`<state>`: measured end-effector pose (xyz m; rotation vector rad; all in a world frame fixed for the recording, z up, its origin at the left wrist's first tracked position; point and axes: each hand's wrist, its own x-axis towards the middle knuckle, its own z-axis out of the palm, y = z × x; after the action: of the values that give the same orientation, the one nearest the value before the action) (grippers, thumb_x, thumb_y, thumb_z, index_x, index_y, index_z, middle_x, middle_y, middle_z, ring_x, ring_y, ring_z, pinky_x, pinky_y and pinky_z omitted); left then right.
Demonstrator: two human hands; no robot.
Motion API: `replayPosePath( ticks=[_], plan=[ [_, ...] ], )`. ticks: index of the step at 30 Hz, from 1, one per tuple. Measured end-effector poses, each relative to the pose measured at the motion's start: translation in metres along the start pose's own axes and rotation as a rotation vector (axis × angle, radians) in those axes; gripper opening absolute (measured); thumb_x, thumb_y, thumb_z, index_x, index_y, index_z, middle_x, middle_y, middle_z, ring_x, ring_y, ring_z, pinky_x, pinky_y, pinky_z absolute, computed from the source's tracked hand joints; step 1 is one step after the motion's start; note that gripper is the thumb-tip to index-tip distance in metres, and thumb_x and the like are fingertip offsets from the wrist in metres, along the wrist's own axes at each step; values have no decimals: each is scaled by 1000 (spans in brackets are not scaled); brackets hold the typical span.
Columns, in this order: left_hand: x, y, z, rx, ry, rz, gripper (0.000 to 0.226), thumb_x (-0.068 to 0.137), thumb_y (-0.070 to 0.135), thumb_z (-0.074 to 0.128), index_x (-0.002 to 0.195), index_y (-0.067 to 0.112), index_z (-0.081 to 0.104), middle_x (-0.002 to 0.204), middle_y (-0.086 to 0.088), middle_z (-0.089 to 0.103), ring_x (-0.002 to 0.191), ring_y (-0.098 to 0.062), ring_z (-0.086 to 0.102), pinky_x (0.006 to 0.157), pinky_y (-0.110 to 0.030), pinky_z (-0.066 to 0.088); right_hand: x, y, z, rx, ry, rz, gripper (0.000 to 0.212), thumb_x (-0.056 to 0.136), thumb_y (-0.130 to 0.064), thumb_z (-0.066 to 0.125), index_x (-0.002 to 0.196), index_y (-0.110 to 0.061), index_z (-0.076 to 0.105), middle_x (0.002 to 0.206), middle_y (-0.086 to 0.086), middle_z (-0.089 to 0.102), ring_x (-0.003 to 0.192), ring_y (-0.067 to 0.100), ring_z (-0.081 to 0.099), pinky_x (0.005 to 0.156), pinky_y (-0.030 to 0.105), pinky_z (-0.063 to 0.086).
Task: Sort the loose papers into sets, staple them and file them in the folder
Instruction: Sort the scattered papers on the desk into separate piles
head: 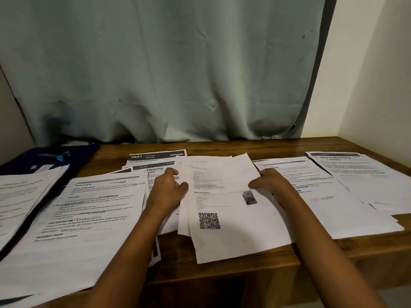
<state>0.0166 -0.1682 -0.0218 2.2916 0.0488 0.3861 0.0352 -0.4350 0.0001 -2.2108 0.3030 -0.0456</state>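
Left hand (170,187), right hand (270,182), both gripping sheet (222,173)

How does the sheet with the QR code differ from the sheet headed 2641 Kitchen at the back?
The QR-code sheet is mostly blank, with a small photo; the 2641 sheet carries a dark header band. The QR-code sheet lies near the front edge of the table, in the middle pile gripped by the left hand and right hand; the 2641 sheet lies at the back, largely covered, untouched. Both are white printed pages.
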Motion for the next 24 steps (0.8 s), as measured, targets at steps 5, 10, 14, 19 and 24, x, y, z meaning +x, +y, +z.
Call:
replayPosePath(
  ticks=[5, 10, 14, 19, 24],
  plan=[
    [1, -1, 1, 95, 19, -5, 51, 91, 31, 58, 137, 14, 42, 131, -11, 57, 121, -30, 52, 98, -40, 44, -2, 1, -11, -134, -115, 47, 39, 76, -13, 75, 110, -1, 62, 104, 9, 57, 93, 25, 52, 74, 30, 40],
    [3, -7, 6, 312, -199, 3, 58, 100, 38, 39, 149, 11, 24, 152, -14, 32, 142, -31, 26, 118, -44, 10, -3, 0, -13, -185, -145, 65, 38, 75, -16, 77, 107, -1, 63, 101, 8, 57, 89, 22, 52, 71, 29, 40],
    [0, -3, 6, 326, -237, 26, 56, 102, 39, 33, 149, 11, 22, 153, -12, 31, 143, -30, 25, 119, -44, 4, -2, 2, -12, -167, -100, 76, 38, 72, -17, 79, 103, -1, 63, 100, 9, 58, 88, 24, 53, 65, 27, 39],
    [-2, 1, 6, 253, -219, 27, 53, 102, 39, 31, 146, 9, 28, 149, -13, 39, 139, -32, 31, 118, -45, 8, 3, 2, -3, -163, 29, 41, 41, 72, -24, 81, 101, 1, 66, 98, 11, 62, 86, 23, 53, 66, 26, 39],
    [-3, 5, 3, 192, -201, 6, 53, 103, 37, 30, 147, 7, 26, 150, -15, 36, 139, -33, 31, 117, -45, 17, -1, -5, 15, -86, 177, -19, 34, 80, -19, 75, 105, 2, 66, 108, 16, 66, 97, 27, 60, 69, 25, 37]
  ],
)
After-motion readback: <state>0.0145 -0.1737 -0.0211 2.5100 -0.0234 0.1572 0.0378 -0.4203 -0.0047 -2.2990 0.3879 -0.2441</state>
